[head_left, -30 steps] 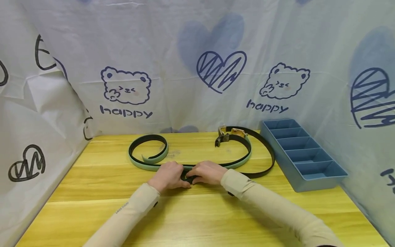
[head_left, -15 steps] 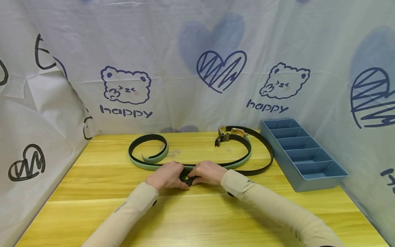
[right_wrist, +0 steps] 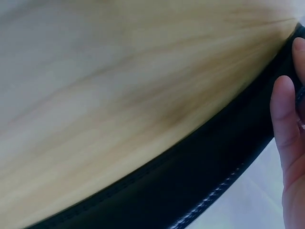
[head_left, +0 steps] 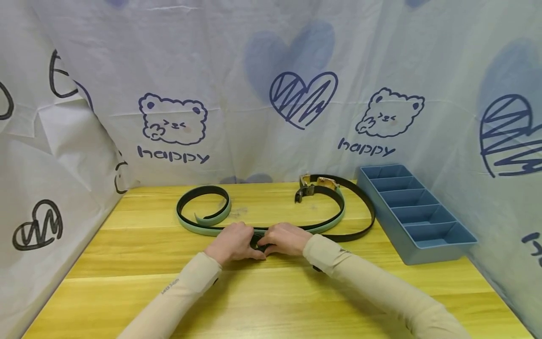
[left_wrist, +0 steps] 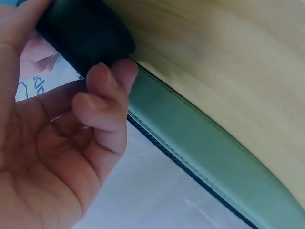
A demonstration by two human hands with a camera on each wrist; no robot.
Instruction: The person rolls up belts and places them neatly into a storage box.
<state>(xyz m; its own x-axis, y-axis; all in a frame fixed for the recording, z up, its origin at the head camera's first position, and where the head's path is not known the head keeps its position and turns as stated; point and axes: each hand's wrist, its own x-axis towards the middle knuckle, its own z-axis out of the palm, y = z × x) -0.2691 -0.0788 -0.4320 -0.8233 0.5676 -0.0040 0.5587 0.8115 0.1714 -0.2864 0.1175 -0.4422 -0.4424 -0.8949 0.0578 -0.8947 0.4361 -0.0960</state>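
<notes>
A black belt (head_left: 364, 231) lies with one end rolled into a small coil (head_left: 255, 239) at the middle of the table. My left hand (head_left: 232, 243) holds the coil's left side, with thumb and fingers curled about it; the coil (left_wrist: 86, 36) shows dark in the left wrist view. From the right, my right hand (head_left: 284, 238) grips the coil, its fingertips at the opening. In the right wrist view the black strap (right_wrist: 190, 164) runs past its fingers. Just behind both hands stretches a green belt (head_left: 199, 229) with a black inner side, standing on edge. The hands hide much of the coil.
The green belt's left end curls into a loop. Gold buckles (head_left: 326, 182) and a dark metal clasp (head_left: 298, 196) lie at the back right. A blue-grey divided box (head_left: 398, 221) stands at the right, near the black belt's loop. Printed cloth (head_left: 237, 141) hangs behind the table.
The black belt's loop at the right has drawn in slightly toward the hands. My left hand has turned a little about the coil, moving away and back. The green belt has stayed in place.
</notes>
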